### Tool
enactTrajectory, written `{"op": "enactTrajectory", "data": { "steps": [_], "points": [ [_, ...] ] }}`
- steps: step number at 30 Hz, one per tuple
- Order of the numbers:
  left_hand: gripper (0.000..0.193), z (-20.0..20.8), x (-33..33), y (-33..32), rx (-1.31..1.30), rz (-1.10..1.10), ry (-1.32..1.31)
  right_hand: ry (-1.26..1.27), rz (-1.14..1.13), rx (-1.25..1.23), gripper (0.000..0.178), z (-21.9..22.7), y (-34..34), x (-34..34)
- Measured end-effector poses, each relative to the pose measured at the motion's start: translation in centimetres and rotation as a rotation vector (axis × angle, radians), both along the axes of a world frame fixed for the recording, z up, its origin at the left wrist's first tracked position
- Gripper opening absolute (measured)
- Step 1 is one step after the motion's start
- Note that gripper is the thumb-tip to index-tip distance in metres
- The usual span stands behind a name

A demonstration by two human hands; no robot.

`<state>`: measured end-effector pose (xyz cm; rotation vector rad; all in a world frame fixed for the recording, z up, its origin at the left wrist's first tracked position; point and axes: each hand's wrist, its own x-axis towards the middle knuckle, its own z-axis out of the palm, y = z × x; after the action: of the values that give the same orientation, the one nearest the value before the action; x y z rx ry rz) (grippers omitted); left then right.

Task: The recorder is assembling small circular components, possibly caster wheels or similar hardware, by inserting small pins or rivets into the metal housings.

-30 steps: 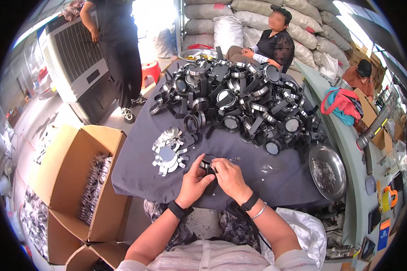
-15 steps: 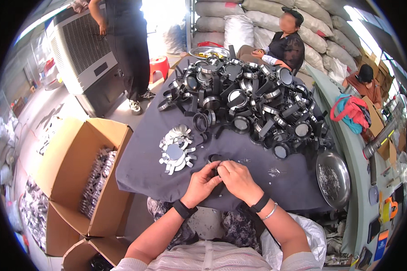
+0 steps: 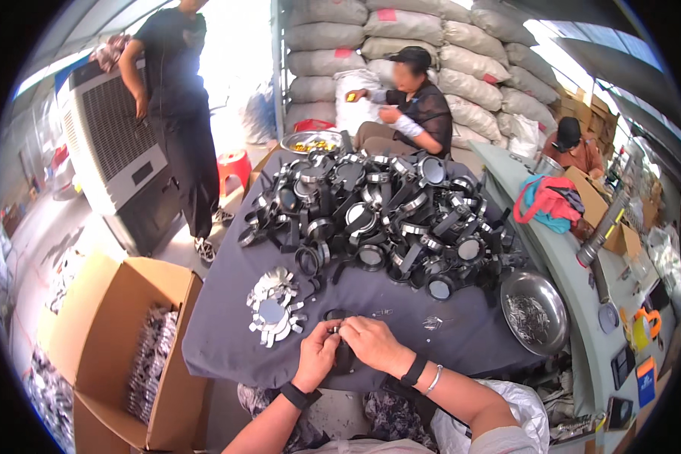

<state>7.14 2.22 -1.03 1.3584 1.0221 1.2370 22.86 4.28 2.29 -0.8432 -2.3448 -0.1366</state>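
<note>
My left hand [image 3: 316, 357] and my right hand [image 3: 372, 346] meet at the near part of the cloth-covered table. Both are closed, fingertips pinched together on a black piece [image 3: 344, 359] with a small shiny bit at its top; the fingers hide much of it. Left of my hands lies a stack of flat silver discs with tabs [image 3: 271, 312]. Small metal pins [image 3: 433, 324] lie loose on the cloth to the right. Beyond them rises a big heap of black-handled metal rings [image 3: 371, 256], several with grey round faces.
A steel bowl of pins [image 3: 513, 286] stands at the table's right edge. Left is an open cardboard box [image 3: 91, 333] of shiny parts. A person sits behind the heap beside a tray of yellow pieces [image 3: 289, 139]; another stands by an air cooler [image 3: 113, 144]. A bench [image 3: 499, 170] runs along the right.
My view has tilted up, so the table sits lower and further left in it. My hands stay together at the black piece. The seated person now holds up a small yellow thing.
</note>
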Motion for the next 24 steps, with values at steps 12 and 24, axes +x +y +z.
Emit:
{"op": "enactTrajectory", "data": {
  "steps": [12,24],
  "points": [
    [0.018,0.0,1.3,2.0,-0.028,0.042,-0.012,0.39,-0.119,0.028,0.016,-1.1,-1.1,0.1],
    [0.022,-1.2,2.0,0.8,0.016,0.065,0.1,0.945,-0.187,-0.475,0.018,7.8,1.3,5.3]
  ]
}}
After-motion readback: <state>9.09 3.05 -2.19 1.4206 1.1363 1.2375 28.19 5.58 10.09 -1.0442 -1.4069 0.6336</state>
